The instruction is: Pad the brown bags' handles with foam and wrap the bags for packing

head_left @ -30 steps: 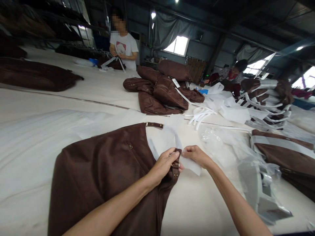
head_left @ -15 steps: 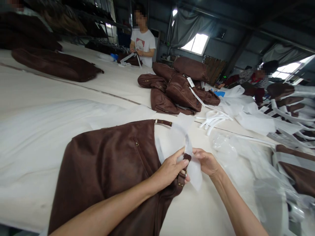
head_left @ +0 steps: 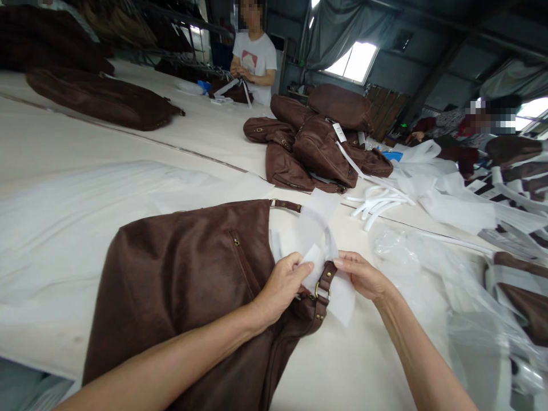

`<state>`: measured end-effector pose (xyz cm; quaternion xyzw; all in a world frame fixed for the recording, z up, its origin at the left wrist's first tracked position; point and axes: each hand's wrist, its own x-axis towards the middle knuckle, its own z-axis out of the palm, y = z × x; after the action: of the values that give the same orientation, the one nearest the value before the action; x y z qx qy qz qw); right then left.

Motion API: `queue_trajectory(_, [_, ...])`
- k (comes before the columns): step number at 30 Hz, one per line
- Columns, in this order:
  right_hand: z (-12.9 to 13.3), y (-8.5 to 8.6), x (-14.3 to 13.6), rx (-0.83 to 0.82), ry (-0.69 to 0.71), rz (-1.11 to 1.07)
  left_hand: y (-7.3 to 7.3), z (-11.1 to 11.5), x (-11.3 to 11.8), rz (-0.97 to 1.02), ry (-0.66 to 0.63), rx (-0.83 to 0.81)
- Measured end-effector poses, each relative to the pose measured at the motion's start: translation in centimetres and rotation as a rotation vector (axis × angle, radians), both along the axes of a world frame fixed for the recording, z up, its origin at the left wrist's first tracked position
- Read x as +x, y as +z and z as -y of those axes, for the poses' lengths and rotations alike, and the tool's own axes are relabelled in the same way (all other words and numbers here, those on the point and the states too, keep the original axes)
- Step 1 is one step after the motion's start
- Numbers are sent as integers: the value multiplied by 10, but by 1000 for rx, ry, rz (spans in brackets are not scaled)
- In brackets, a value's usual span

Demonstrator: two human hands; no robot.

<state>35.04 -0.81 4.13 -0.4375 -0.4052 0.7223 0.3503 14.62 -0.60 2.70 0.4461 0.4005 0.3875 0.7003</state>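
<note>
A brown leather handbag (head_left: pixel 201 274) lies on the table in front of me, its short zipper pocket facing up. White tissue paper (head_left: pixel 314 214) is wrapped round the middle of its curved strap (head_left: pixel 329 274), with brown leather showing at both ends. My left hand (head_left: pixel 280 285) pinches a loose flap of the paper between thumb and fingers, inside the strap's loop. Thumb and fingers of my right hand (head_left: pixel 362 275) close on the strap's near end, where paper meets leather. Just below is a brass ring (head_left: pixel 317 290).
A heap of brown bags (head_left: pixel 321 142) lies across the table, beside white tubes (head_left: pixel 381 202). Clear plastic (head_left: pixel 411 268) spreads at right. Another brown bag (head_left: pixel 103 100) lies far left. A person in a white T-shirt (head_left: pixel 257 57) stands behind the table; another person (head_left: pixel 458 125) bends at right.
My left hand has let go of the strap's near end and moved left, now pinching the paper flap. My right fingers now close on the strap. The view has shifted slightly.
</note>
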Motion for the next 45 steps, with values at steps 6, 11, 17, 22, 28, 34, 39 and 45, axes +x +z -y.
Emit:
queue_trajectory(6, [-2,-1,11,-4,-61,23,2,1,-1,39,41,13])
queue_trajectory(11, [-3,-1,5,6,-86,38,6,0,-1,130,-191,-32])
queue_trajectory(17, [5,3,-4,30,-164,-15,6,1,3,58,-305,45])
queue_trajectory(22, [27,-5,-7,38,-259,-151,7,2,0,35,-293,33])
queue_trajectory(28, [49,-16,-13,1,-387,-70,6,2,-1,16,-319,51])
queue_trajectory(34, [55,-11,-13,26,-418,3,7,2,0,-1,-307,56])
queue_trajectory(39, [66,-17,-20,106,-475,-193,2,-2,-2,-39,-176,81])
queue_trajectory(45, [72,-45,-43,66,-594,-573,-2,-3,-2,-74,-143,75])
